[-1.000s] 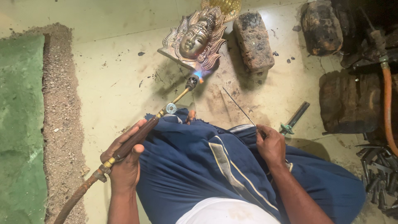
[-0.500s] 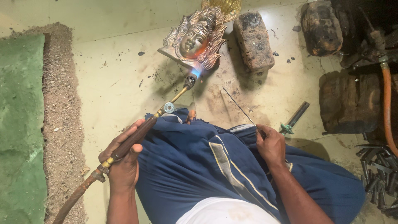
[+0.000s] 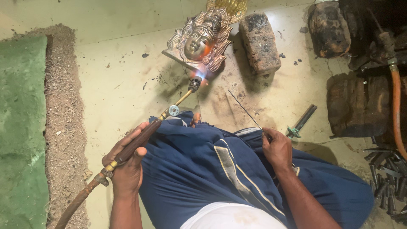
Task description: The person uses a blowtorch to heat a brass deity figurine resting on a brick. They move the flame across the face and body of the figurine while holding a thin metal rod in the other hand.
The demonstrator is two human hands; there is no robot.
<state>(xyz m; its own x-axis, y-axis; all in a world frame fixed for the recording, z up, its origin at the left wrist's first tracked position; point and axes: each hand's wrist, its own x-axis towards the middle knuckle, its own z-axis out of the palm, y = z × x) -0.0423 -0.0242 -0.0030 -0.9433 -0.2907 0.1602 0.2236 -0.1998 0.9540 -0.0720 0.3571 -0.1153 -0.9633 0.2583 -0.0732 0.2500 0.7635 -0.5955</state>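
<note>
My left hand (image 3: 126,163) grips the dark wooden handle of a gas torch (image 3: 169,111) with a brass tube and a small round valve. Its flame touches the lower edge of a brass face mask (image 3: 199,40) that leans on the pale floor. My right hand (image 3: 277,148) rests on my blue-clothed knee and holds a thin metal rod (image 3: 243,109) that points up-left toward the mask, its tip short of it. A brown hose (image 3: 76,203) runs back from the torch handle.
A charred brick (image 3: 259,42) stands right of the mask, with more blackened blocks (image 3: 356,104) at the right. An orange hose (image 3: 396,110) runs down the right edge. A small tool (image 3: 302,121) lies by my knee. Metal pieces (image 3: 388,178) lie at lower right. Green mat (image 3: 21,127) at left.
The torch tip has shifted slightly along the mask's lower edge; the flame stays on it. Both hands keep their grips.
</note>
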